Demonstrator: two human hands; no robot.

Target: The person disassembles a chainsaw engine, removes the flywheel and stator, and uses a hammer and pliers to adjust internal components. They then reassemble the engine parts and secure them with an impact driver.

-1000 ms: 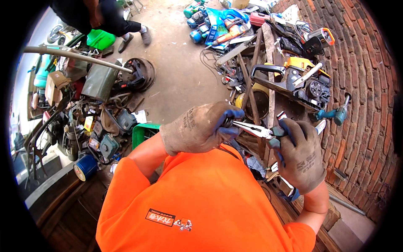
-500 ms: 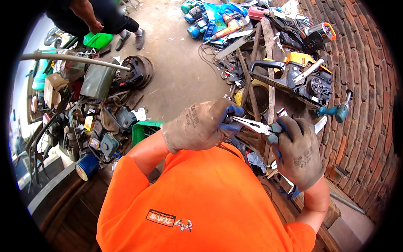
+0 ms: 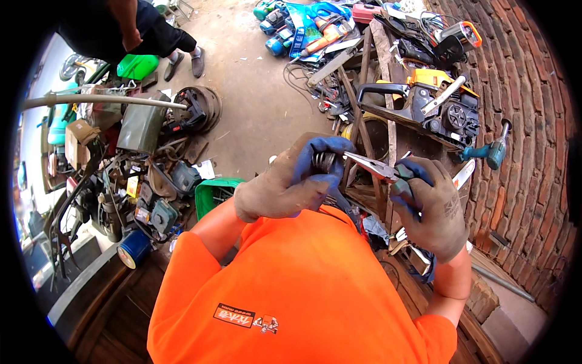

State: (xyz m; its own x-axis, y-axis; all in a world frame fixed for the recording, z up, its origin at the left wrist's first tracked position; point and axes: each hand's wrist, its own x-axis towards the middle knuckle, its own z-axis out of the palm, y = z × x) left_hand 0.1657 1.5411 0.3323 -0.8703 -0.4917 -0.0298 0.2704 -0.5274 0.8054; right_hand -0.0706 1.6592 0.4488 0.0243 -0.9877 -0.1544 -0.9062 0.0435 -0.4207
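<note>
My left hand (image 3: 276,185), in a grey glove with blue palm, curls its fingers around a small dark ribbed round part (image 3: 325,160). What kind of part it is, I cannot make out. Long-nose pliers (image 3: 371,165) with green and dark handles are gripped in my gloved right hand (image 3: 438,212). Their jaws point left and slightly up, the tips close beside the left fingertips and the dark part. Whether the tips touch the part is not clear. Both hands are held in front of my orange shirt (image 3: 303,285).
Beyond my right hand, a chainsaw body (image 3: 445,112) rests on a wooden frame (image 3: 391,145) by a brick wall (image 3: 521,151). A teal power tool (image 3: 494,153) stands beside it. Left are a green basket (image 3: 209,200) and piled machine parts (image 3: 163,212). Another person (image 3: 130,27) stands far left.
My left hand has turned its palm more into view, so the dark part now shows. The pliers' tips have tilted upward, and the right hand has rotated slightly.
</note>
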